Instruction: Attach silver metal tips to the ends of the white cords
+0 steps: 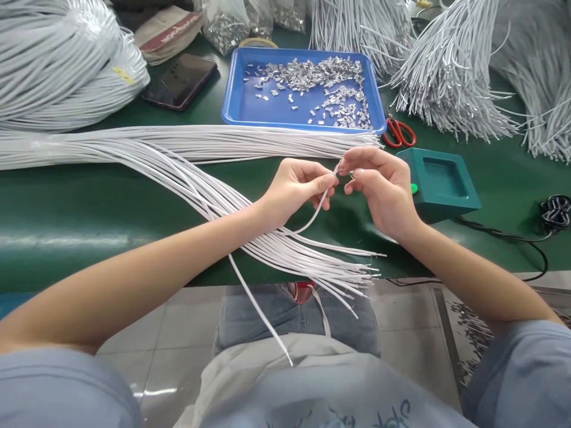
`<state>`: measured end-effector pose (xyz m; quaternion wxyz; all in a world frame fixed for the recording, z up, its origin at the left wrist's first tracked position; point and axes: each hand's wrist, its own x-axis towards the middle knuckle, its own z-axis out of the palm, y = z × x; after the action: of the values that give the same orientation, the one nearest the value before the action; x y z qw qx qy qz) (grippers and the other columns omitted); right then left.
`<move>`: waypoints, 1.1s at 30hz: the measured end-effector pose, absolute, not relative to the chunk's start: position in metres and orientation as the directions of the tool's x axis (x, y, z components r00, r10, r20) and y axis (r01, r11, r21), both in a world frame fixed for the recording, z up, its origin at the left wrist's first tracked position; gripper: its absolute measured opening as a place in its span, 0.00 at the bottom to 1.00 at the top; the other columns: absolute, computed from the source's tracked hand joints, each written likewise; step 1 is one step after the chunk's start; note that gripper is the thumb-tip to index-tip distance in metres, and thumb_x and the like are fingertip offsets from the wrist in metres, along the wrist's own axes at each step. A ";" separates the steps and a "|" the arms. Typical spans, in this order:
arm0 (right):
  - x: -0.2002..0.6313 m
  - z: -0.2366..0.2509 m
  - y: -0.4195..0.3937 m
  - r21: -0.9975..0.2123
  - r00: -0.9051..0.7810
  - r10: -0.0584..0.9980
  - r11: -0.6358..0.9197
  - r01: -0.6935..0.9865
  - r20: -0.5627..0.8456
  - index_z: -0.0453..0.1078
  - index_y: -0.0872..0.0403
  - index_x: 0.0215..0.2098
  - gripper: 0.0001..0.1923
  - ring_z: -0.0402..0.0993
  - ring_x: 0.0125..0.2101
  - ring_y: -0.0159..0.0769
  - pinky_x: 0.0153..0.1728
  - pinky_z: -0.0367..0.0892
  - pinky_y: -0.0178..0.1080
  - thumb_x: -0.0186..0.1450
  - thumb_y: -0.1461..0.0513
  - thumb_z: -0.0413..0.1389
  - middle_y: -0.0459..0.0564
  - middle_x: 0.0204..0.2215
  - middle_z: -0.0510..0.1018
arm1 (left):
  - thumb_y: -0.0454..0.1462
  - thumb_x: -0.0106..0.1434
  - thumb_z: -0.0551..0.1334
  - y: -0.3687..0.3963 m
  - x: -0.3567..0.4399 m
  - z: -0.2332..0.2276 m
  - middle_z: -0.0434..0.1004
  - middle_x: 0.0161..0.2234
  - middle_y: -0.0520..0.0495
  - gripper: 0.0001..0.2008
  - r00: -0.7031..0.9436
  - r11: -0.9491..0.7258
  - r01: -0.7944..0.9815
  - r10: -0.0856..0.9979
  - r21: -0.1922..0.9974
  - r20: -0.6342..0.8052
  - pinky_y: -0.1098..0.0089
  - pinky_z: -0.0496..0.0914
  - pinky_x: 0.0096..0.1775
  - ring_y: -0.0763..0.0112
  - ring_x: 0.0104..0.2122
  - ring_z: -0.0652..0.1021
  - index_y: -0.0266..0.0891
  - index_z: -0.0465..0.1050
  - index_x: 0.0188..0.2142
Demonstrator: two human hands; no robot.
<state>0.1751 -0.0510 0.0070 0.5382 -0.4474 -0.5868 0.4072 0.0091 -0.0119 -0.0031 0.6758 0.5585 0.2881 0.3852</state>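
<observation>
Left hand [297, 187] pinches 1 white cord [312, 217]; right hand [379, 184] closes on its tip; keep the end steady.

A green table [66, 232] holds a blue tray [250, 107], red scissors [399, 134], a green box [439, 184], a dark phone [181, 80], a black cord [555, 212], and long white strings [178, 148] lying across it. The bags [227, 27] at the back maybe hold metal bits.
</observation>
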 end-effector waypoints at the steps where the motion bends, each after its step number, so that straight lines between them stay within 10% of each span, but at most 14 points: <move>1: 0.175 0.007 -0.051 -0.957 -0.013 0.961 0.275 0.096 0.275 0.73 0.49 0.36 0.06 0.77 0.37 0.35 0.28 0.74 0.35 0.62 0.57 0.59 0.46 0.35 0.78 | 0.51 0.46 0.75 -0.012 0.009 -0.003 0.75 0.21 0.50 0.23 0.533 0.065 -0.196 0.845 0.978 0.051 0.76 0.68 0.21 0.77 0.18 0.75 0.33 0.76 0.25; 24: 0.176 0.003 -0.044 -0.949 -0.063 0.949 0.313 0.040 0.310 0.67 0.49 0.29 0.12 0.72 0.29 0.29 0.27 0.72 0.35 0.55 0.61 0.67 0.42 0.27 0.74 | 0.45 0.46 0.76 -0.017 0.010 -0.001 0.77 0.21 0.50 0.19 0.620 0.148 -0.194 0.785 0.970 0.004 0.77 0.71 0.22 0.74 0.20 0.78 0.32 0.76 0.25; 33: 0.173 0.011 -0.048 -0.980 -0.071 0.979 0.184 -0.074 0.189 0.60 0.50 0.27 0.19 0.66 0.26 0.26 0.22 0.62 0.32 0.52 0.59 0.69 0.41 0.25 0.72 | 0.31 0.57 0.67 -0.021 0.007 -0.006 0.75 0.22 0.52 0.03 0.404 -0.643 0.118 0.727 0.757 0.555 0.76 0.69 0.26 0.78 0.21 0.74 0.35 0.78 0.27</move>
<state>0.1729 -0.0485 0.0111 0.5412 -0.4140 -0.5469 0.4864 0.0074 -0.0215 -0.0061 0.3225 0.7732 0.2732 0.4728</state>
